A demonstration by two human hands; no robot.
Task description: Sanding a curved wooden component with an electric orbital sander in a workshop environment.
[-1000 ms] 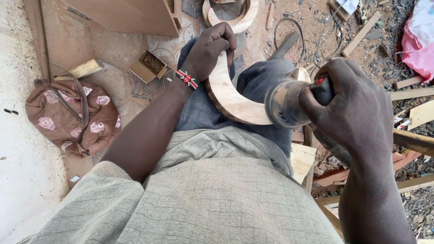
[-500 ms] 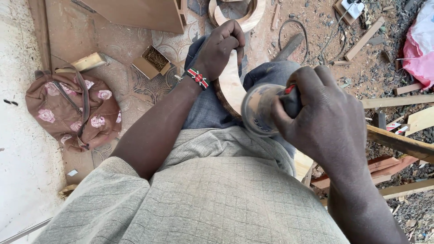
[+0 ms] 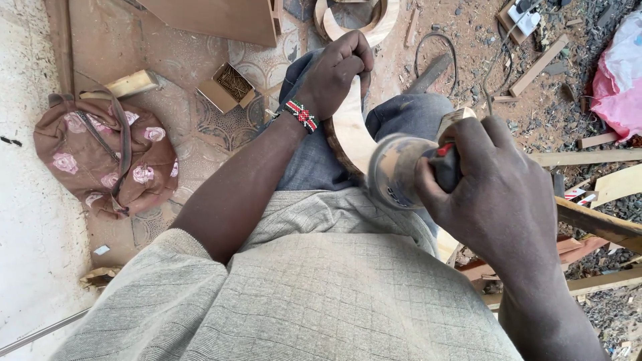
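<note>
1. I am seeing the curved pale wooden piece (image 3: 349, 130) lying across the lap in the upper middle of the frame, its far end rising toward the top and its near end running behind the tool.
2. My left hand (image 3: 334, 70) is wrapping tightly around the upper end of that piece, fingers curled over its edge; a beaded red, black and white wristband (image 3: 301, 115) is sitting on the wrist.
3. My right hand (image 3: 491, 184) is gripping a dusty handheld power sander with a round disc (image 3: 396, 172), right of centre, the disc meeting the wood's lower curve.
4. The piece is resting on blue denim trousers (image 3: 408, 113), above a grey checked shirt (image 3: 321, 287).
5. At the left, a brown flowered fabric bag (image 3: 100, 157) is lying on the floor, with a small open cardboard box of nails (image 3: 229, 87) near it, upper left of centre.
6. More curved wooden pieces (image 3: 364, 20) are lying at the top edge, and a pink plastic sheet (image 3: 618, 77) at the upper right.
</note>
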